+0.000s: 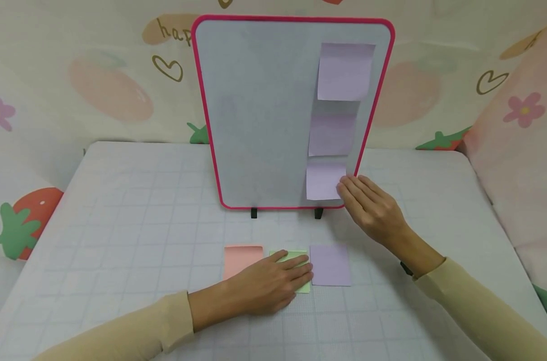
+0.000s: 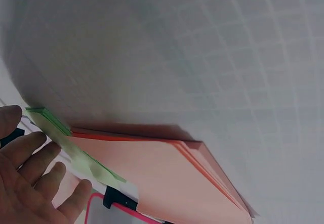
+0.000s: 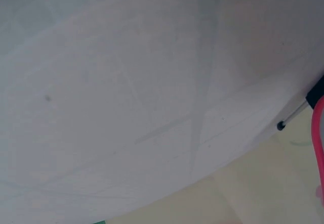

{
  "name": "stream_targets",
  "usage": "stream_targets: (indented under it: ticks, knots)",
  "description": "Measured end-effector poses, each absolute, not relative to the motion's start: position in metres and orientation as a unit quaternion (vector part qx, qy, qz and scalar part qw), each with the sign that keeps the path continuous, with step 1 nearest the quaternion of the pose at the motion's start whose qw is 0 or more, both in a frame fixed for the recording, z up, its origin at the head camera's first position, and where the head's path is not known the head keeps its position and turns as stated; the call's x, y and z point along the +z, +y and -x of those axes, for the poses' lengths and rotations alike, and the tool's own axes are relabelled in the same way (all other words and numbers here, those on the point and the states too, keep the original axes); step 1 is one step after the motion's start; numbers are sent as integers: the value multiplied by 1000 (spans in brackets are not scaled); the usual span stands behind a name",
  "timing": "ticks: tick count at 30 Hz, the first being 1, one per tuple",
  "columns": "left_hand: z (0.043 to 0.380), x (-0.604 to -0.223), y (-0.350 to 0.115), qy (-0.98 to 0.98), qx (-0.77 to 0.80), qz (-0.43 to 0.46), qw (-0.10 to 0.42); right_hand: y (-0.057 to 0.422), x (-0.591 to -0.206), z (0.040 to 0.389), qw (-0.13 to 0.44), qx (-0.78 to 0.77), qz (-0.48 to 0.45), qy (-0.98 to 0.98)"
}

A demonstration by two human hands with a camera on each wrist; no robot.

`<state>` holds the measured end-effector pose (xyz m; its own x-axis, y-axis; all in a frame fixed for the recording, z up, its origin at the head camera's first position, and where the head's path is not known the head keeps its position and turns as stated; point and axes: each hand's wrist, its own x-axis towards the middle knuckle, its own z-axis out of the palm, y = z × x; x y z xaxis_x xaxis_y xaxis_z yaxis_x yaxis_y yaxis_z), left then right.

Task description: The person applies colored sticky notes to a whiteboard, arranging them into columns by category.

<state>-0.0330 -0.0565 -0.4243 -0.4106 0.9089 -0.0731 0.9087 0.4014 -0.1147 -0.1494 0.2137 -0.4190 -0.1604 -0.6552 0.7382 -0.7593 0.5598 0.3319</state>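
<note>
A whiteboard [image 1: 260, 110] with a pink rim stands upright on small black feet. Three purple sticky notes run down its right side: a top note [image 1: 346, 72], a middle note [image 1: 332, 134] and a bottom note [image 1: 324, 180]. My right hand [image 1: 375, 210] touches the bottom note's right edge with its fingertips, fingers together and fairly straight. On the table, my left hand [image 1: 273, 283] lies with spread fingers over a green sticky-note pad [image 1: 304, 287], partly hiding it. In the left wrist view those fingers [image 2: 48, 181] reach over the green pad [image 2: 76, 155].
A pink sticky-note pad [image 1: 243, 258] lies left of the green one, partly behind my left hand. To the right lies a purple pad [image 1: 330, 265]. The table [image 1: 120, 210] has a pale checked cover, with a patterned cloth [image 1: 111, 30] hanging behind it.
</note>
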Motion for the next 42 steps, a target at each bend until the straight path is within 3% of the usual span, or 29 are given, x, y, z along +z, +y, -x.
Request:
stream_targets:
  ticks: [9, 15, 18, 26, 42]
  knots:
    - [49, -402, -54, -832, 20, 552, 54, 215, -419, 149, 442, 51, -463, -766]
    - [85, -371, -54, -854, -7, 490, 174, 214, -419, 150, 445, 53, -459, -768]
    - [104, -362, -56, -869, 13, 449, 206, 214, -419, 150, 442, 52, -461, -768]
    - [128, -362, -60, -879, 89, 424, 197, 213, -420, 149, 433, 51, -463, -772]
    - [144, -367, -62, -882, 141, 413, 180, 214, -421, 149, 440, 33, -460, -771]
